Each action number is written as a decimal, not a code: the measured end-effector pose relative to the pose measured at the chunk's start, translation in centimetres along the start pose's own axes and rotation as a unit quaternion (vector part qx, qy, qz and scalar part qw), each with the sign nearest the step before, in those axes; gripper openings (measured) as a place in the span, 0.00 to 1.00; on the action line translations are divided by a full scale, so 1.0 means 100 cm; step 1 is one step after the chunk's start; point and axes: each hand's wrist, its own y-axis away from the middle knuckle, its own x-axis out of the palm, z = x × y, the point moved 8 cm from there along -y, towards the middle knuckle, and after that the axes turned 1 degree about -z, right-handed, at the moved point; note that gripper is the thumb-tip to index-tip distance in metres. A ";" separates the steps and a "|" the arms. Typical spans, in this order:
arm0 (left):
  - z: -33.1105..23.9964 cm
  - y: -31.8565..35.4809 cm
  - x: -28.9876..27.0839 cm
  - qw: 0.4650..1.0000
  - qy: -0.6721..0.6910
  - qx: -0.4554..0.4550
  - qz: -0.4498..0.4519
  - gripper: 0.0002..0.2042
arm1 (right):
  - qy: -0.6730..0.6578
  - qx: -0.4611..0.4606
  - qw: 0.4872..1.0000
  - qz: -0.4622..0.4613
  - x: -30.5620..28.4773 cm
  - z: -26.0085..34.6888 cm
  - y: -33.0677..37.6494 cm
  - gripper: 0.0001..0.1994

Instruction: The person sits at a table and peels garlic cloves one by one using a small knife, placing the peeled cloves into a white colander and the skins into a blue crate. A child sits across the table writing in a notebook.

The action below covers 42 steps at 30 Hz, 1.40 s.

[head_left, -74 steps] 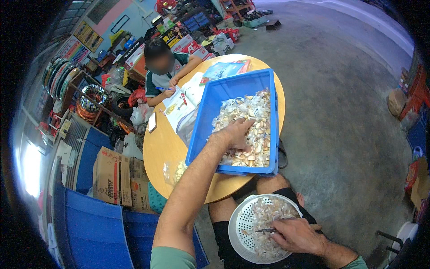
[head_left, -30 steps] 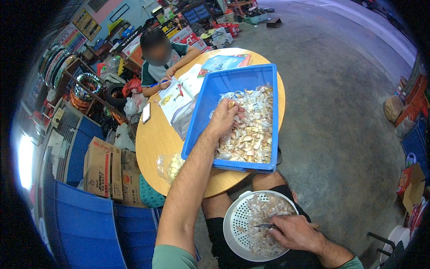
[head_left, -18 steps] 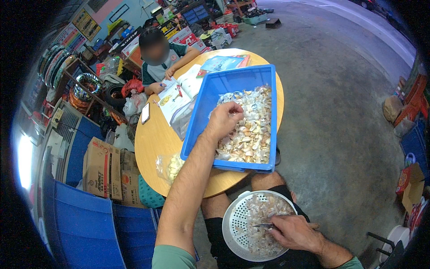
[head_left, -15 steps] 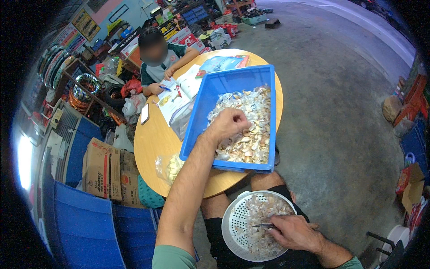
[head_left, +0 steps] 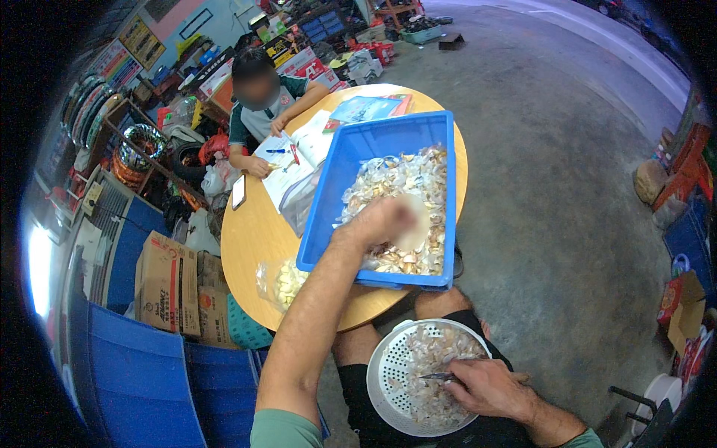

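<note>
Unpeeled garlic cloves with pale, brownish, papery skins (head_left: 399, 179) lie in a loose heap inside a deep rectangular crate of blue plastic (head_left: 317, 216), which stands on a round table with a light wooden top (head_left: 243, 239). The bare left hand (head_left: 373, 221) is reaching in over the near left rim of the crate, and it is low at the heap of cloves. Its fingertips are covered by a blur, therefore I cannot tell if its grip is wide or narrow, or if it holds a clove. The bare right hand (head_left: 485, 384) is closed around a small pointed knife with a dark metal blade (head_left: 437, 376), and the blade is directed to the left. This hand is over a round white plastic colander with many holes (head_left: 387, 373), which rests on the lap and contains thin whitish loose skins (head_left: 441, 411), mostly in its right part. Near the left forearm, on the table, is a clear plastic bag with pale yellow peeled cloves (head_left: 287, 282). Farther along the table edge lies a flat phone with a white face (head_left: 239, 192), near an open book with printed pages (head_left: 284, 179).
</note>
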 end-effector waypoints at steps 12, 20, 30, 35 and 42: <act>-0.044 0.017 0.000 0.989 -0.119 0.006 0.090 0.14 | 0.018 -0.007 1.000 -0.024 -0.001 -0.003 0.003 0.13; -0.026 0.021 0.004 0.990 -0.123 0.057 0.047 0.13 | 0.013 0.009 1.000 -0.003 -0.001 -0.002 0.007 0.14; -0.032 0.019 -0.006 0.991 -0.129 0.036 0.001 0.12 | -0.001 0.010 1.000 -0.009 0.002 -0.009 0.009 0.15; -0.012 0.013 0.014 0.982 -0.178 0.029 0.063 0.13 | 0.012 0.027 1.000 0.000 0.003 -0.006 0.010 0.15; -0.024 0.018 -0.008 0.997 -0.064 0.033 -0.035 0.11 | 0.018 0.030 0.999 0.002 0.003 -0.007 0.011 0.15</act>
